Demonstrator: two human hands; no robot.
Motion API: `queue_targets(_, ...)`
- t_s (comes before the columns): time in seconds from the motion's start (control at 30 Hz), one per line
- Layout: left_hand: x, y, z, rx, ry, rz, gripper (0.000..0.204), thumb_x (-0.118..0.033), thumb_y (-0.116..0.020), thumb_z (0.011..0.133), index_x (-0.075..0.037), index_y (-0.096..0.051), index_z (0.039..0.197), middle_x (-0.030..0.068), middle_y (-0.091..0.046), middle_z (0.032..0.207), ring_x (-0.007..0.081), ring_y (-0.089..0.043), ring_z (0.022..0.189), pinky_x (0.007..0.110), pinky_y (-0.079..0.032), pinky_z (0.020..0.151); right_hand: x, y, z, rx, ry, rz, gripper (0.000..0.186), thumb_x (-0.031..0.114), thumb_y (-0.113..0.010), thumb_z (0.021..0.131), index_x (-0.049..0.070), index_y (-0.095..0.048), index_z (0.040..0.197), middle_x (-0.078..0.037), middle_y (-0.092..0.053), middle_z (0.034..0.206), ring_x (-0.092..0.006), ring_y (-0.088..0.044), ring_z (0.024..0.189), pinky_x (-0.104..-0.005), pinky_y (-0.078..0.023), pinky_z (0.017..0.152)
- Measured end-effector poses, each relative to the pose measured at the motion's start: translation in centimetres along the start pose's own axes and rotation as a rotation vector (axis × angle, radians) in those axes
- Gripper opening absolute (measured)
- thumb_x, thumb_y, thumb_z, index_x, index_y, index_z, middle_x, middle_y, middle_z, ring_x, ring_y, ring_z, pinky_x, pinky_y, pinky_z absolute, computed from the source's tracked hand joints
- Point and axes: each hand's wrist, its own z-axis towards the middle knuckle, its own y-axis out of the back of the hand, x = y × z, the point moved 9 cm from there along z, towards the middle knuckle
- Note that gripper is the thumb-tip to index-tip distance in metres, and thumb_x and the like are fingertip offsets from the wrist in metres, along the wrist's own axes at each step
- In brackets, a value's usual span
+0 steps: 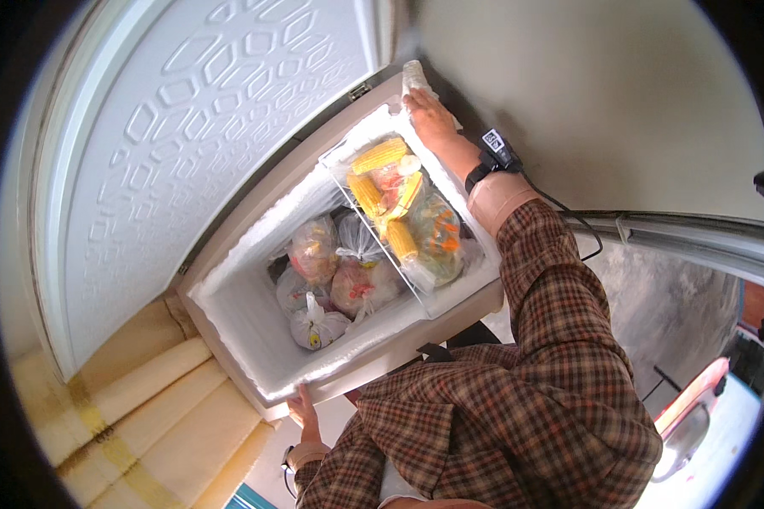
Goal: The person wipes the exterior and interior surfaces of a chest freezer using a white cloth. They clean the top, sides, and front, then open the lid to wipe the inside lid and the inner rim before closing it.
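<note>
A chest freezer [255,392] stands in front of me with its lid [221,127] raised. Thick white frost lines its inner walls. My right hand [433,120] presses a crumpled white cloth [416,78] against the rim at the far right corner, fingers closed over it. At the near left edge, my left hand [304,409] rests its outstretched fingers against the outer side of the rim, holding nothing. Ears of yellow corn [379,156] and a clear bag with orange and green pieces [440,237] sit in the right part. Several tied plastic bags [365,287] lie at the bottom left.
A white wire divider [373,231] splits the freezer's inside. Flattened cardboard [170,399] lies to the left. A pale wall [594,102] rises beyond my right arm, with a metal track [679,242] along its foot. A red and white object [692,424] stands at lower right.
</note>
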Motion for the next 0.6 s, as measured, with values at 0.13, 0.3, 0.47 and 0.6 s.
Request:
queue_targets(0.13,0.6,-0.4,0.7,0.043,0.012,0.025,0.068,-0.067,-0.065,0.075,-0.001,-0.050,0.066,0.0177,-0.055,0.061,0.0336,-0.055,0.059,0.048,-0.045,0.062,1.0,1.3,-0.4,-0.158,0.100,-0.132,0.035,0.011,-0.051,0.087,0.001,-0.056,0.120,-0.015,-0.054,0.131,-0.0289,-0.049,0.125,-0.0400,-0.043,0.100)
queue_targets(0.3,0.4,-0.5,1.0,0.085,0.042,0.077,0.071,-0.068,-0.064,0.075,0.001,-0.053,0.065,0.0211,-0.059,0.064,0.0344,-0.058,0.062,0.047,-0.047,0.065,-0.1,-0.3,3.6,-0.099,-0.007,-0.026,0.039,0.005,-0.048,0.087,-0.001,-0.052,0.125,-0.018,-0.052,0.133,-0.0320,-0.048,0.125,-0.0388,-0.043,0.102)
queue_targets(0.47,-0.6,0.0,0.6,0.078,0.045,0.080,0.073,-0.070,-0.064,0.075,0.002,-0.055,0.065,0.0224,-0.060,0.065,0.0355,-0.059,0.065,0.047,-0.047,0.066,-0.5,-0.4,4.9,-0.110,-0.033,-0.064,0.037,0.011,-0.048,0.090,0.001,-0.055,0.124,-0.016,-0.051,0.136,-0.0282,-0.048,0.127,-0.0395,-0.046,0.098)
queue_targets(0.6,-0.2,-0.2,0.5,0.104,0.084,0.063,0.073,-0.070,-0.064,0.074,0.003,-0.056,0.074,0.0208,-0.060,0.070,0.0365,-0.058,0.067,0.048,-0.047,0.067,-0.8,-1.1,3.9,0.116,0.035,-0.066,0.046,0.006,-0.047,0.087,0.005,-0.048,0.133,-0.013,-0.044,0.143,-0.0261,-0.039,0.135,-0.0373,-0.036,0.109)
